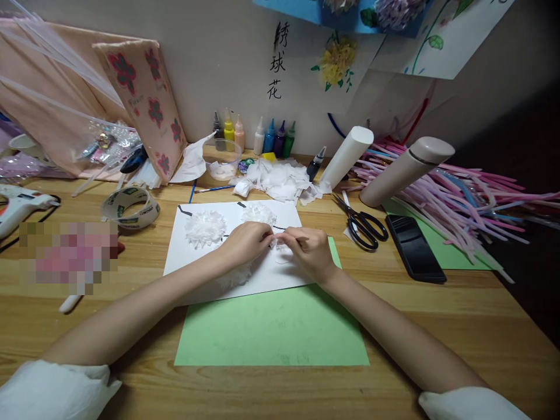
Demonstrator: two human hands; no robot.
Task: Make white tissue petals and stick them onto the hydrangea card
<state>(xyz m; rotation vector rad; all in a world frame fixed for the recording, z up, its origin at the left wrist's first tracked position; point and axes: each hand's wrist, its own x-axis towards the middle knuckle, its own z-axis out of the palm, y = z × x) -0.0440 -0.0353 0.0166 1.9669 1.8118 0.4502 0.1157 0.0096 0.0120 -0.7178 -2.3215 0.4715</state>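
My left hand (245, 242) and my right hand (308, 251) meet over a white sheet of paper (192, 259) that lies on a green sheet (271, 329). Both hands have their fingers pinched together on a small piece of white tissue (275, 240) between them. On the white sheet sit white tissue flowers: one at the left (205, 228), one behind my hands (258, 213), and one partly hidden under my left wrist (234, 277).
Black scissors (363, 224), a black phone (415, 248), two white tubes (405, 169), a pile of coloured straws (472, 198), loose tissue scraps (280, 178), small paint bottles (262, 137), a tape roll (131, 207) and a glue gun (20, 204) lie about the wooden table.
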